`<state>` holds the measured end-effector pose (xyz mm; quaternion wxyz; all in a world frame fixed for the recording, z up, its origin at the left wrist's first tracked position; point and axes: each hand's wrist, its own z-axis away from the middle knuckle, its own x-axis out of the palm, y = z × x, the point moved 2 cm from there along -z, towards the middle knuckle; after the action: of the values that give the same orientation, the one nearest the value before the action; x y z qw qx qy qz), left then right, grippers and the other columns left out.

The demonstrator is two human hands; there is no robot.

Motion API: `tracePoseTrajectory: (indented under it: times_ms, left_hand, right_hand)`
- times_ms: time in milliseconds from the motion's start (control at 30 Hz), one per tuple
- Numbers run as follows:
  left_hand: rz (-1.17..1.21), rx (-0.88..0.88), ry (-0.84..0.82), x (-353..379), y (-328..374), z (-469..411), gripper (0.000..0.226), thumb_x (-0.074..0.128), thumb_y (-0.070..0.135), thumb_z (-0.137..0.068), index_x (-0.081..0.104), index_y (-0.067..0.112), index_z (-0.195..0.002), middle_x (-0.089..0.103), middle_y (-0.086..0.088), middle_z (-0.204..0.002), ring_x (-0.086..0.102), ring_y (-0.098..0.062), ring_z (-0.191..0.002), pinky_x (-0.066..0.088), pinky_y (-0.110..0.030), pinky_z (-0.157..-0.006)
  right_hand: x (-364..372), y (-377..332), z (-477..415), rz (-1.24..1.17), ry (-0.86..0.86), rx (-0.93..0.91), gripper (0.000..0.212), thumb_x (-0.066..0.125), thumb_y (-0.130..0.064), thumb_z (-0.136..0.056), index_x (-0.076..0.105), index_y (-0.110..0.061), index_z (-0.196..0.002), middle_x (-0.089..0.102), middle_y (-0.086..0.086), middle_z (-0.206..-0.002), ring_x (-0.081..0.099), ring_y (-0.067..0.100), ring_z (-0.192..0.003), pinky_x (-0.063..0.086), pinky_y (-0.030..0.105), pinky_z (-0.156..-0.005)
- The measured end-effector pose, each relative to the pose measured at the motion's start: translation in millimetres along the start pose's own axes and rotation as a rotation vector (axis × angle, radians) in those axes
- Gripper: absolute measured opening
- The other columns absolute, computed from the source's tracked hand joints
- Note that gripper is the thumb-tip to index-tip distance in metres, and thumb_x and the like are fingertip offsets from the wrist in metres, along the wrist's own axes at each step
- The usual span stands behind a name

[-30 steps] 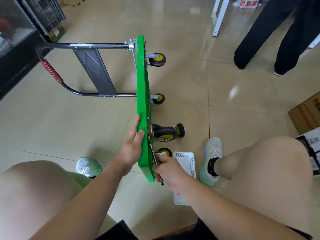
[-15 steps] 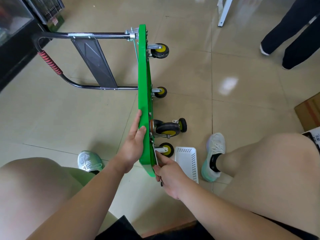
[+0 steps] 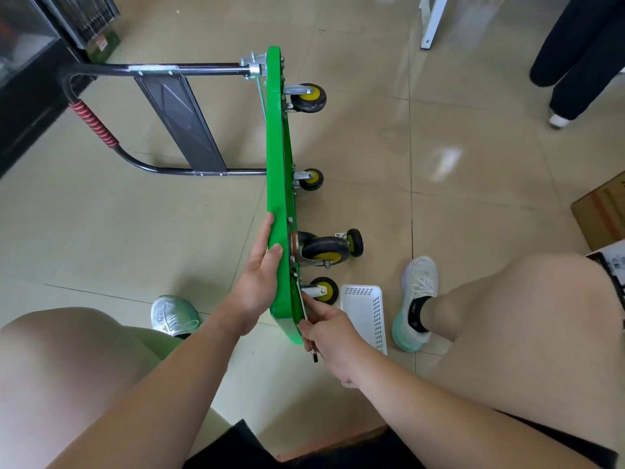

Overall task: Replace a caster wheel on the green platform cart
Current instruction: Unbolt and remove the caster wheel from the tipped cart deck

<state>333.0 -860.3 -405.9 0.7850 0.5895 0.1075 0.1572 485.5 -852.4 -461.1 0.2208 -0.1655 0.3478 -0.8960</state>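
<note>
The green platform cart stands on its side edge on the floor, its black handle folded out to the left. Several black-and-yellow caster wheels stick out to the right of the deck. My left hand holds the deck's upper edge, thumb on top and fingers flat on the deck's left face. My right hand grips a slim metal tool against the underside, by the nearest caster wheel. A larger caster sits just beyond it. A loose small wheel lies on the floor behind that.
A white perforated plastic basket lies on the floor between the cart and my right shoe. My left shoe is left of the cart. A cardboard box sits far right, a person's dark-trousered legs top right, a black cabinet top left.
The view has shifted a little; the person at top right has stepped further right. My hands keep the same hold on the cart and tool.
</note>
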Motion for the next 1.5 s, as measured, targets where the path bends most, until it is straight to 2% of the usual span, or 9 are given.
tracePoseTrajectory:
  times_ms: [133, 267, 367, 600, 867, 1000, 1167, 1333, 1500]
  left_hand:
    - [-0.018, 0.014, -0.001, -1.4, -0.5, -0.8, 0.048, 0.038, 0.050, -0.098, 0.029, 0.082, -0.132, 0.041, 0.018, -0.159, 0.046, -0.012, -0.143, 0.037, -0.049, -0.120]
    - [-0.023, 0.011, 0.003, -3.0, -1.6, -0.6, 0.047, 0.038, 0.051, -0.098, 0.029, 0.082, -0.132, 0.042, 0.016, -0.158, 0.048, -0.014, -0.142, 0.038, -0.050, -0.119]
    - [-0.026, 0.005, 0.001, -2.9, -1.9, -0.8, 0.047, 0.038, 0.052, -0.098, 0.028, 0.083, -0.132, 0.042, 0.016, -0.158, 0.048, -0.015, -0.142, 0.039, -0.050, -0.119]
    - [-0.019, 0.004, 0.014, -1.5, -3.3, 0.1, 0.047, 0.037, 0.051, -0.098, 0.029, 0.083, -0.131, 0.041, 0.014, -0.159, 0.048, -0.014, -0.141, 0.039, -0.048, -0.119]
    - [-0.012, 0.018, 0.041, -0.8, -5.2, -1.3, 0.048, 0.036, 0.045, -0.099, 0.032, 0.082, -0.129, 0.041, 0.015, -0.160, 0.043, -0.014, -0.146, 0.032, -0.048, -0.123]
    - [-0.012, 0.012, 0.038, -1.4, -6.2, -2.1, 0.049, 0.036, 0.045, -0.098, 0.031, 0.080, -0.133, 0.042, 0.014, -0.160, 0.046, -0.014, -0.144, 0.035, -0.047, -0.122]
    - [-0.013, 0.019, 0.044, -1.8, -5.5, -2.3, 0.056, 0.036, 0.043, -0.098, 0.026, 0.067, -0.148, 0.039, 0.013, -0.161, 0.044, -0.013, -0.144, 0.035, -0.046, -0.122]
    - [-0.012, -0.001, 0.049, -0.4, -2.5, 0.3, 0.049, 0.037, 0.045, -0.097, 0.033, 0.082, -0.128, 0.040, 0.013, -0.160, 0.046, -0.015, -0.143, 0.038, -0.048, -0.120]
    - [-0.037, -0.019, 0.038, 0.7, 1.2, -0.9, 0.048, 0.037, 0.050, -0.096, 0.030, 0.085, -0.128, 0.042, 0.014, -0.158, 0.050, -0.016, -0.139, 0.042, -0.049, -0.116]
  right_hand:
    - [-9.6, -16.3, 2.2, 0.078, -0.094, 0.003, 0.061, 0.062, 0.005, -0.094, 0.051, -0.022, -0.148, 0.061, 0.015, -0.101, 0.057, 0.020, -0.065, 0.053, 0.023, -0.063]
    - [-9.7, -22.5, 1.5, 0.168, -0.162, -0.001, 0.072, 0.066, 0.009, -0.089, 0.048, -0.026, -0.149, 0.062, 0.011, -0.102, 0.060, 0.018, -0.069, 0.055, 0.023, -0.067]
    - [-10.8, -16.6, 2.5, 0.258, -0.138, -0.041, 0.074, 0.064, 0.007, -0.091, 0.044, -0.032, -0.151, 0.063, 0.007, -0.101, 0.056, 0.017, -0.075, 0.053, 0.023, -0.069]
    - [0.1, -6.9, 3.8, 0.203, -0.070, -0.065, 0.072, 0.059, 0.006, -0.094, 0.044, -0.040, -0.148, 0.058, 0.001, -0.091, 0.053, 0.017, -0.077, 0.051, 0.018, -0.064]
    - [1.4, -0.8, 2.2, 0.234, -0.034, -0.098, 0.069, 0.053, -0.002, -0.099, 0.041, -0.051, -0.147, 0.067, -0.006, -0.114, 0.055, 0.014, -0.082, 0.057, 0.029, -0.081]
    - [0.4, 2.2, -1.0, 0.233, -0.023, -0.114, 0.070, 0.054, 0.000, -0.099, 0.041, -0.048, -0.148, 0.060, -0.006, -0.099, 0.053, 0.013, -0.079, 0.056, 0.026, -0.078]
    - [2.8, 2.5, -1.2, 0.241, -0.014, -0.124, 0.068, 0.053, -0.002, -0.100, 0.040, -0.049, -0.148, 0.065, -0.006, -0.106, 0.056, 0.011, -0.080, 0.054, 0.020, -0.070]
    - [4.4, 1.5, 1.0, 0.261, 0.000, -0.107, 0.068, 0.052, -0.005, -0.100, 0.041, -0.056, -0.145, 0.068, -0.003, -0.115, 0.056, 0.015, -0.084, 0.054, 0.028, -0.070]
    - [-4.5, -8.9, -0.5, 0.290, -0.038, -0.051, 0.068, 0.055, -0.002, -0.097, 0.042, -0.044, -0.149, 0.067, 0.000, -0.117, 0.058, 0.017, -0.080, 0.058, 0.027, -0.075]
